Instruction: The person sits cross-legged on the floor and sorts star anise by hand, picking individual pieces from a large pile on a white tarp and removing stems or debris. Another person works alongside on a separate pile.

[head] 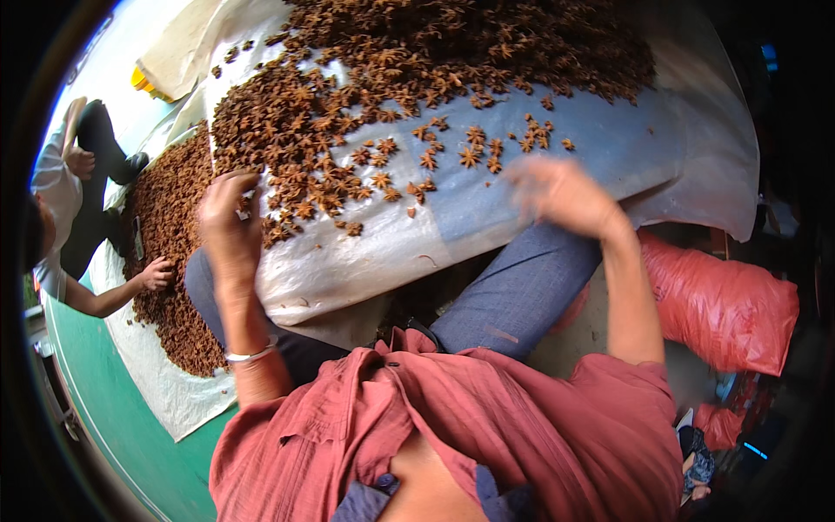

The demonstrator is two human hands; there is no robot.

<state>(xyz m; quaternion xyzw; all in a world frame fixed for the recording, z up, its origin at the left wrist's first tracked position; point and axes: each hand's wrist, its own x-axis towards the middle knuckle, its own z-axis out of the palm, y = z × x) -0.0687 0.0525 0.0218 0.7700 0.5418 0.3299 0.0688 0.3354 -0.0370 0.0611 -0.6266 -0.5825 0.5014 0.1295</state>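
Note:
Star anise pods [300, 137] lie spread over a pale plastic sheet [352, 267], with a dense dark pile [470, 46] towards its far side. At the left edge of the spread is my left hand [228, 202], its fingers curled; whether pods are inside them I cannot tell. My right hand [554, 192], blurred by motion, hangs above the blue part of the sheet, just right of a few loose pods [479, 147]. Its fingers are spread and no pod shows in them.
On the left a co-worker's hand [156, 274] touches another heap of small brown pieces [176, 313] on white sheeting over a green surface [130, 417]. Right of my denim-covered knee lies a red plastic bag [724, 300]. A yellow object [147, 85] stands at the upper left.

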